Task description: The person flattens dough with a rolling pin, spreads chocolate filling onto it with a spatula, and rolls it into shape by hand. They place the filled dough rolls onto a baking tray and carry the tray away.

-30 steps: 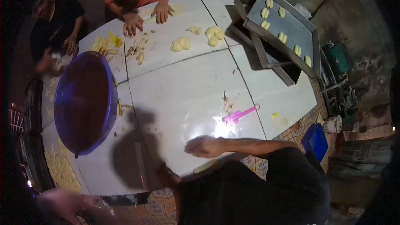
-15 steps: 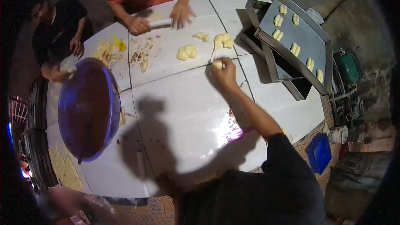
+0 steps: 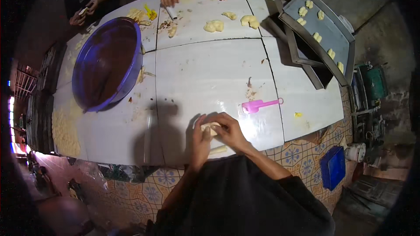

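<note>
Close to my body at the table's near edge, both my hands meet around a small piece of pale dough (image 3: 211, 127). My left hand (image 3: 201, 142) is closed against its left side, thumb up. On the other side my right hand (image 3: 231, 134) curls its fingers over the dough, hiding part of it. Just below the hands lies a pale rod-like piece (image 3: 218, 150); whether it is dough or a tool I cannot tell. A pink scoop (image 3: 258, 105) rests flat to the right. Farther off lie lumps of dough (image 3: 214, 26) and another dough lump (image 3: 250, 21).
A big purple basin (image 3: 136, 67) with brown contents stands at the left. Stacked metal trays (image 3: 326, 63), the top one holding several shaped dough pieces, sit at the far right. Across the white table (image 3: 205, 72), one co-worker has a white rolling pin (image 3: 171, 13); another holds a pale piece.
My right hand has come back from the far dough to the near edge, where both hands now hold a piece. The pink scoop is uncovered. The far co-worker's hands have shifted apart.
</note>
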A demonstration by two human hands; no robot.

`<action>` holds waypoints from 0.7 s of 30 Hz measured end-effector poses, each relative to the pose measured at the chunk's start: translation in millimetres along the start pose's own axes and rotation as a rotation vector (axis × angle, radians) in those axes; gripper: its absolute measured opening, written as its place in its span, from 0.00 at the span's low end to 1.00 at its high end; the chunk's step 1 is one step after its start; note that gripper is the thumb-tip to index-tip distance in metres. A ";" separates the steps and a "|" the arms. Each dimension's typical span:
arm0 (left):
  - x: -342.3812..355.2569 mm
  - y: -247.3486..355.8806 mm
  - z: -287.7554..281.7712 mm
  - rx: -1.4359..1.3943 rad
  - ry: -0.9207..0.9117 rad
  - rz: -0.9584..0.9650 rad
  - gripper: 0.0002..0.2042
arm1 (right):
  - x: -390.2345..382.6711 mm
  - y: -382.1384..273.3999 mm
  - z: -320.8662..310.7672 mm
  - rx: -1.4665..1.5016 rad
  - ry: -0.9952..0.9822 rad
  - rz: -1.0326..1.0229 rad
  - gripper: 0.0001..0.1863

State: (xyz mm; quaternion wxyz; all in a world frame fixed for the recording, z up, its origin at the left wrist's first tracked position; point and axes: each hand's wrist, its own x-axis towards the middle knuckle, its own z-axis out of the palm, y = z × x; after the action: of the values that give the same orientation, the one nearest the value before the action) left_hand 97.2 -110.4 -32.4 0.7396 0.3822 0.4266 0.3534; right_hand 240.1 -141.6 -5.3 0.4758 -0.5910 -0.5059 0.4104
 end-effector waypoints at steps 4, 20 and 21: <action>27.6 -21.5 -36.7 0.708 0.214 0.574 0.24 | 9.7 27.1 19.2 -0.293 0.038 0.032 0.15; 1.2 1.0 -57.9 1.620 -0.113 0.672 0.44 | -9.5 63.9 -7.6 -1.143 -0.165 -0.486 0.24; 2.4 -20.0 -89.5 1.455 0.240 0.533 0.39 | -8.3 57.6 -7.8 -1.127 -0.158 -0.481 0.23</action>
State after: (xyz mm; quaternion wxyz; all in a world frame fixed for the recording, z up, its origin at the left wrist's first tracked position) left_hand 21.4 -93.9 -81.5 0.1422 0.8194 0.5220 0.1894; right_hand 258.3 -153.0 -60.0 0.1308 -0.5888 -0.7976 0.0037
